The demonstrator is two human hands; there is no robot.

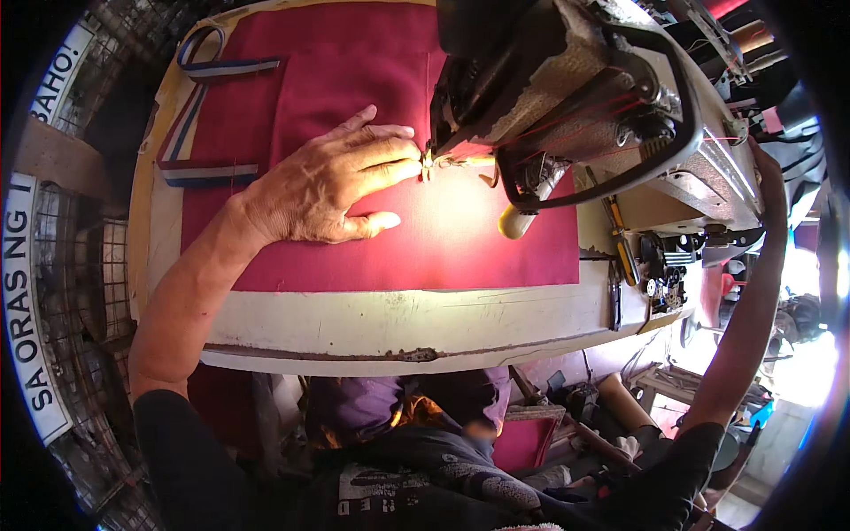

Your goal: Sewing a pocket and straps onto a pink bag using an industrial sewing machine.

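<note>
My left hand (336, 181) lies flat with its fingers apart on maroon fabric (363, 261), its fingertips just left of the presser foot (427, 168) of a dark sewing machine (540, 88). A lit patch shows on the cloth around the needle area. My right hand (763, 164) reaches up to the machine's far right end, where its fingers are mostly hidden. A striped strap (208, 175) loops at the fabric's upper left.
The worn white table edge (372, 327) runs below the fabric. A yellow-handled screwdriver (624, 252), dark tools (615, 296) and a small mechanism (664, 283) lie at the right. A wire mesh (115, 274) stands at the left. Clutter (637, 407) fills the space under the table at right.
</note>
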